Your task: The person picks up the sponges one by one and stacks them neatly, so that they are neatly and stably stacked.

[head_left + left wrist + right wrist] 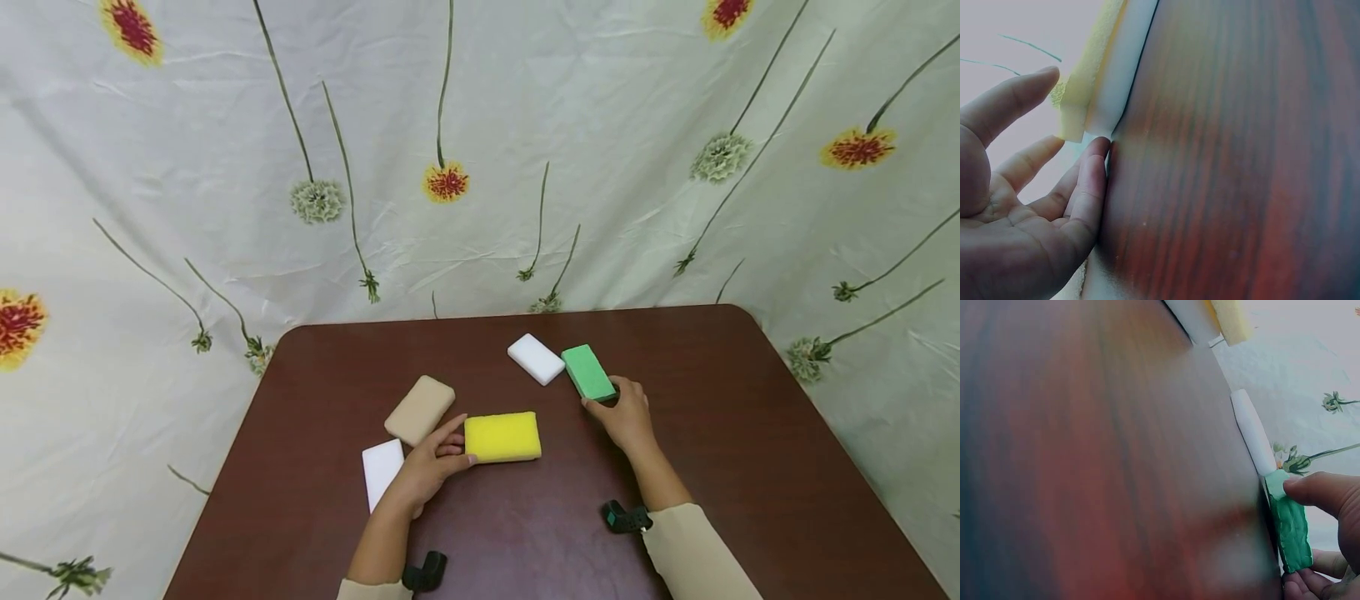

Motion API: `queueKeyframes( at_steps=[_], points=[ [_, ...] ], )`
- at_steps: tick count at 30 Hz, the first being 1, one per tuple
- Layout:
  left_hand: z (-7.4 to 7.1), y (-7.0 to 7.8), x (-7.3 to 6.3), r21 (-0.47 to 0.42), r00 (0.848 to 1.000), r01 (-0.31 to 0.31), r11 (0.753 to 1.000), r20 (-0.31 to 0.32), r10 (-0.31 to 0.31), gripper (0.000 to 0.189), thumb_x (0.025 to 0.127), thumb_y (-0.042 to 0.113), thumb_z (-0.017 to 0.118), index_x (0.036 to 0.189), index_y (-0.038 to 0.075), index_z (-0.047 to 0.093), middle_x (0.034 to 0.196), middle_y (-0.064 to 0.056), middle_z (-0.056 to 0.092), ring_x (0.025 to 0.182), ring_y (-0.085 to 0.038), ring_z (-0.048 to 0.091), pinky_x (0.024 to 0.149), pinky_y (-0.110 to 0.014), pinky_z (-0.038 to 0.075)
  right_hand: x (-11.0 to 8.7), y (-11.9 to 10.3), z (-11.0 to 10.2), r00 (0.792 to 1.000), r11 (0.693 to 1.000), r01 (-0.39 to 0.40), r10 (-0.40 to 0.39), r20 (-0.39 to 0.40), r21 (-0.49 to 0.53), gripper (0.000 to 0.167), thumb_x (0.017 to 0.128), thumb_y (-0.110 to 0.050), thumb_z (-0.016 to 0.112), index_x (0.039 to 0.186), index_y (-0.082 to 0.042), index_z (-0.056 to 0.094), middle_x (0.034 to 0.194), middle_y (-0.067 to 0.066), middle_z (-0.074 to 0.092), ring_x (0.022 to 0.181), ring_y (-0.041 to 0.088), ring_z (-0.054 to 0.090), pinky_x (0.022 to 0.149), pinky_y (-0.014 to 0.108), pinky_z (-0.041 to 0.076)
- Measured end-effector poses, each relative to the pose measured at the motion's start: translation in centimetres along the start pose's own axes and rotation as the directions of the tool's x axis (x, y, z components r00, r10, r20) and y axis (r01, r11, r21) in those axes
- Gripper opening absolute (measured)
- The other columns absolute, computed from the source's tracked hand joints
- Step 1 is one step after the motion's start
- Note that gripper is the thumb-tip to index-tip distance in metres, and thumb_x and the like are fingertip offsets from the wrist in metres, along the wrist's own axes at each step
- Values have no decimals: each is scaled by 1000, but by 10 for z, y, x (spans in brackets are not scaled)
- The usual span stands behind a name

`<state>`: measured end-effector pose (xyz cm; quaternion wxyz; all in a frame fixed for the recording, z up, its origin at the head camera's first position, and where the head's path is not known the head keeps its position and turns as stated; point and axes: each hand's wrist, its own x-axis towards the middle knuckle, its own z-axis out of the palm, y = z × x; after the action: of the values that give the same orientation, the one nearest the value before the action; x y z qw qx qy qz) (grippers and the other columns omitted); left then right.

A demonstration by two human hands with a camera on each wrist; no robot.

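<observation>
A yellow sponge (502,437) lies on top of a white block (1119,69), whose layer shows in both wrist views. My left hand (430,467) is at the sponge's left end, thumb and index finger extended at its two corners, the other fingers loosely bent. Toward the right, my right hand (626,414) pinches the near end of a green sponge (588,372) between thumb and fingers. The green sponge lies on the table, its far corner against or very near a white block (536,359). The thumb tip rests on the green sponge (1288,522) in the right wrist view.
Beside my left hand lie a beige sponge-like block (420,410) and another white block (382,471), partly covered by the hand. All sit on a dark reddish-brown table (735,417). A flower-patterned cloth (480,108) hangs behind it.
</observation>
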<state>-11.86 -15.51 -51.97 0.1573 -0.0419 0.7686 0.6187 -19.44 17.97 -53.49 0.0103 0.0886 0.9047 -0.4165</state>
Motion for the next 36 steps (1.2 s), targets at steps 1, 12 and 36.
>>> queueKeyframes(
  at_steps=[1, 12, 36],
  points=[
    [0, 0, 0, -1, 1000, 1, 1000, 1, -1, 71, 88, 22, 78, 152, 27, 47, 131, -10, 55, 114, -22, 51, 95, -36, 46, 0, 1, 0, 1000, 1000, -2, 2, 4, 6, 74, 91, -34, 74, 148, 0, 42, 149, 28, 37, 132, 45, 38, 104, 61, 40],
    [0, 1, -1, 8, 1000, -3, 1000, 3, 3, 71, 89, 22, 78, 152, 27, 47, 132, -9, 55, 115, -22, 52, 95, -37, 46, -5, 4, -8, 1000, 993, -24, 24, 4, 113, 73, 93, -34, 72, 149, 1, 41, 141, 25, 41, 124, 41, 54, 97, 51, 50],
    [1, 0, 0, 18, 1000, -9, 1000, -1, 9, 72, 88, 22, 78, 153, 26, 46, 131, -11, 55, 114, -23, 51, 94, -35, 46, -30, -7, -10, 992, 950, 72, -98, 73, 304, 62, 89, -31, 79, 144, -17, 53, 140, 8, 48, 126, 29, 57, 95, 30, 53]
  ],
)
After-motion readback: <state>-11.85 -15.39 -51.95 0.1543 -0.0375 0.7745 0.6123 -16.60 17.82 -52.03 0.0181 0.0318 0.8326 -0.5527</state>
